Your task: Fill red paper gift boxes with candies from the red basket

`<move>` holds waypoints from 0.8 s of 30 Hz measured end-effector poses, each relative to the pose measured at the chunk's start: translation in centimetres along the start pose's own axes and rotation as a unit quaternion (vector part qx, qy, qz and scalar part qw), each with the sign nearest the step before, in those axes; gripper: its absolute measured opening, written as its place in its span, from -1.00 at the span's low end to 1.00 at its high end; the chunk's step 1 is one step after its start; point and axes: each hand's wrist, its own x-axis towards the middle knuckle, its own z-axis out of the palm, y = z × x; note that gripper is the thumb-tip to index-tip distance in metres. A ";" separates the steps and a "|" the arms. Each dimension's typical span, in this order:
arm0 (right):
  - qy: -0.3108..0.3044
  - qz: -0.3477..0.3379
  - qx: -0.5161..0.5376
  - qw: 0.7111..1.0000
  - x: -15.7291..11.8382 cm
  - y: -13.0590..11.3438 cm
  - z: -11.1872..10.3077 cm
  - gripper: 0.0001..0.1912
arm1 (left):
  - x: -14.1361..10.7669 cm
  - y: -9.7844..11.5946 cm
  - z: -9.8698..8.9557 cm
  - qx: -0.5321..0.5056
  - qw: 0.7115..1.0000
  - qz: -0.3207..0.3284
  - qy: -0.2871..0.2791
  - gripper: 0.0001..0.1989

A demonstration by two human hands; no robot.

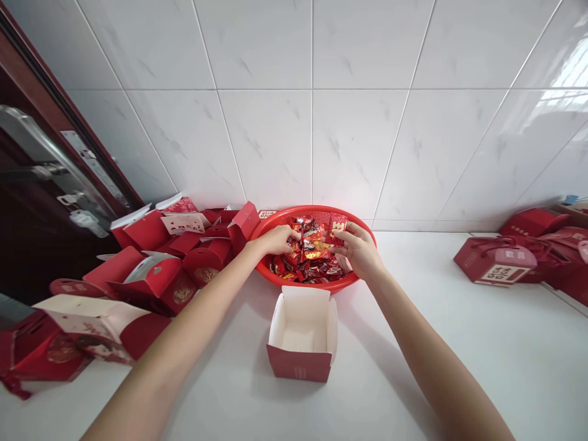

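Observation:
A red plastic basket (316, 286) holds a heap of wrapped candies (315, 248) in red, brown and gold wrappers. My left hand (277, 240) reaches over the basket's left side, its fingers curled down at the candies; what they grip, if anything, is hidden. Over the right side, my right hand (361, 251) pinches a red candy packet (338, 225) between thumb and fingers. In front of the basket, between my forearms, stands a small red box (301, 363) with its top open and its white inside bare.
Several open red boxes (172, 278) crowd the left of the white table (367, 392). On the right sit closed red gift boxes (496, 260) with ribbon. A tiled wall (312, 141) rises behind; a dark door (41, 184) with a metal handle stands left.

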 end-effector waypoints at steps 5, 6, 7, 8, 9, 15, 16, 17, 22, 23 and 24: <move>-0.001 -0.019 -0.013 1.000 0.1 0.4 -0.1 -0.75 | -0.2 0.8 0.2 0.059 0.998 -0.012 -0.022 -0.66; -0.001 -0.019 -0.013 1.000 0.1 0.4 0.0 -0.75 | -0.3 0.9 0.2 0.068 0.997 -0.012 -0.029 -0.68; 0.000 -0.019 -0.014 1.000 0.0 0.4 0.0 -0.75 | -0.4 1.0 0.2 0.073 0.997 -0.011 -0.036 -0.71; 0.000 -0.018 -0.013 1.000 0.0 0.3 0.1 -0.75 | -0.4 1.1 0.2 0.071 0.997 -0.007 -0.043 -0.74; 0.000 -0.018 -0.013 1.000 0.0 0.3 0.1 -0.74 | -0.5 1.2 0.2 0.069 0.996 -0.001 -0.051 -0.77; -0.004 -0.022 -0.024 0.999 -0.1 0.4 0.1 -0.72 | -0.8 1.7 0.4 0.108 0.990 0.018 -0.088 -0.76; -0.007 -0.023 -0.025 0.999 -0.1 0.4 0.1 -0.72 | -0.8 1.7 0.4 0.112 0.990 0.016 -0.081 -0.76; -0.011 -0.023 -0.024 0.999 -0.1 0.4 0.1 -0.72 | -0.7 1.6 0.5 0.111 0.991 0.016 -0.074 -0.78; -0.015 -0.023 -0.017 0.999 -0.3 0.1 0.4 -0.72 | -0.4 0.8 0.6 0.064 0.997 0.036 -0.039 -0.88; -0.012 -0.024 -0.017 1.000 -0.3 0.1 0.4 -0.72 | -0.4 0.5 0.6 0.046 0.998 0.042 -0.027 -0.86; -0.008 -0.025 -0.017 1.000 -0.4 0.1 0.5 -0.73 | -0.3 0.3 0.5 0.027 0.998 0.048 -0.014 -0.83</move>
